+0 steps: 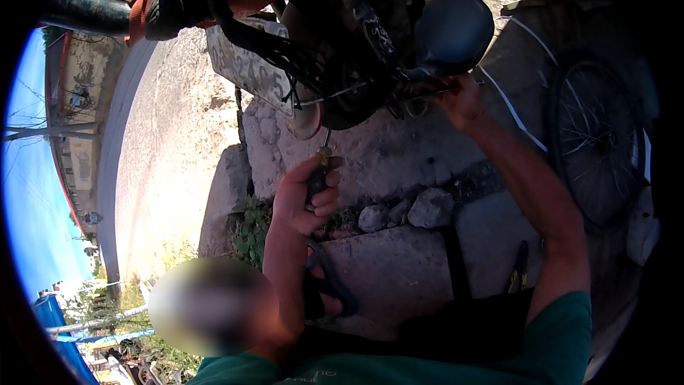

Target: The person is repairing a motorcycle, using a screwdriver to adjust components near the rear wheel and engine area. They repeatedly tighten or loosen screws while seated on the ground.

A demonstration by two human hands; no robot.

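Above my hands is the dark underside of a motorcycle [370,50], with a license plate [246,71] hanging at its left. My left hand [303,199] is wrapped round the handle of a screwdriver [323,160]. Its shaft points up and its tip reaches the shadowed parts by the wheel, where I cannot see what it touches. My right hand [463,105] is raised to the right side of the machine, fingers closed near a rod. A bit of red shows at those fingers, but what they grip is too dark to name.
A bicycle wheel [595,139] stands at the right, near a pale strip [514,110]. Yellow-and-black pliers [519,268] lie on the ground. Stones [431,208] and a green plant [251,228] line a gap between slabs. A dark sandal [343,286] shows below my left hand.
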